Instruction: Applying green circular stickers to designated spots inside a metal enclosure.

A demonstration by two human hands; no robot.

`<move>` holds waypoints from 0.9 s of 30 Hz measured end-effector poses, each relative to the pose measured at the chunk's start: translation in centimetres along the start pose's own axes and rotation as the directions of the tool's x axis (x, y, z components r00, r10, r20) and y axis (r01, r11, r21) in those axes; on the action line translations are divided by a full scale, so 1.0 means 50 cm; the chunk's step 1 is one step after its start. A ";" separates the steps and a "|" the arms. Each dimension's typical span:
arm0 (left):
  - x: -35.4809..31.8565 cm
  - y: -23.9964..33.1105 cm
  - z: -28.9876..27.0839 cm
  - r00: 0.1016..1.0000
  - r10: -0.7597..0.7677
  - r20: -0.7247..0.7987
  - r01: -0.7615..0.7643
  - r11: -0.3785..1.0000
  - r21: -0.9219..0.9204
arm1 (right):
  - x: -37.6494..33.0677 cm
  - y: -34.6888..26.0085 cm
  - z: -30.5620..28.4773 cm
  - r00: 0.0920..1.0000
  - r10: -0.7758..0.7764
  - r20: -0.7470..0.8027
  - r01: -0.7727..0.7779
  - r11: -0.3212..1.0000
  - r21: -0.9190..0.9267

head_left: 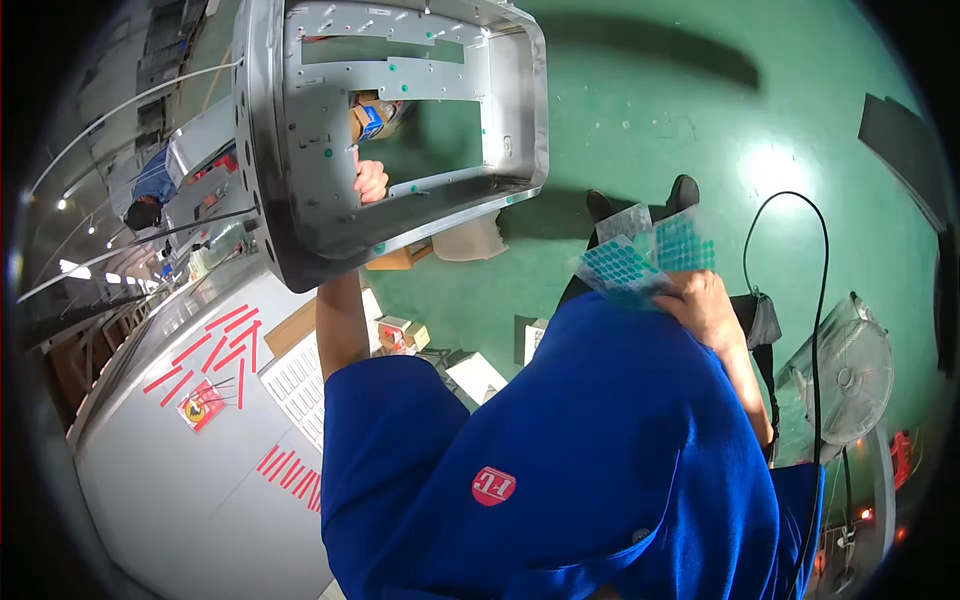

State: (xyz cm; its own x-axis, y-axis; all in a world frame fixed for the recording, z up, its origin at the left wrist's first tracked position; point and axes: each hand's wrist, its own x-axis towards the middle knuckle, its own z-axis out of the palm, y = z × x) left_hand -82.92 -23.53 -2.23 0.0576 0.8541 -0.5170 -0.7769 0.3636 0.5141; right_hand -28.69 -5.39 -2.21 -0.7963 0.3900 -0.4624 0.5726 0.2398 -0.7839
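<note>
A grey sheet-metal housing [520,110] with rounded corners and rectangular cutouts stands at the upper left. Small studs and several green dots show on its inner panel [325,115]. My left arm passes behind the lower rim. Through the large cutout I see my left hand [371,181], fingers curled closed around the edge of the panel. Over my lap, my right hand [700,302] pinches several clear sheets of green round stickers [625,264], fanned apart. The sheets are well to the right of the housing, not touching it.
On the grey table [230,540] at left lie red strips [283,470], a small red-and-yellow packet [203,404] and a slotted white sheet [295,390]. Cardboard boxes [400,335] stand beside it. A fan [848,375] and looping black cable [822,300] are right. Another person [152,190] bends far left.
</note>
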 end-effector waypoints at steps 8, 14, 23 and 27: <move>-0.004 -0.016 0.020 0.986 0.135 -0.101 -0.137 0.990 -0.020 | 0.011 0.013 0.001 1.000 -0.017 0.001 0.017 0.999 -0.044; 0.030 -0.011 0.014 0.926 0.265 -0.269 -0.275 0.962 0.003 | 0.028 0.001 -0.019 0.995 -0.041 0.095 0.047 0.997 -0.058; 0.240 -0.104 0.078 0.738 0.413 -0.533 -0.353 0.910 0.216 | 0.088 0.014 0.022 0.961 -0.275 -0.035 0.258 0.933 -0.250; 0.286 -0.133 0.144 0.727 0.437 -0.529 -0.348 0.899 0.265 | 0.076 -0.015 0.019 0.883 -0.428 -0.191 0.367 0.885 -0.286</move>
State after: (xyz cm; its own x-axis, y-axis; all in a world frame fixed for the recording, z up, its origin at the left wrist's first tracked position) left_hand -72.44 -11.05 -8.12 -0.6295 0.5833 -0.5134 -0.5528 0.1281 0.8234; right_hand -32.32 -4.95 -3.76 -0.9115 0.4112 0.0063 0.2700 0.6099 -0.7451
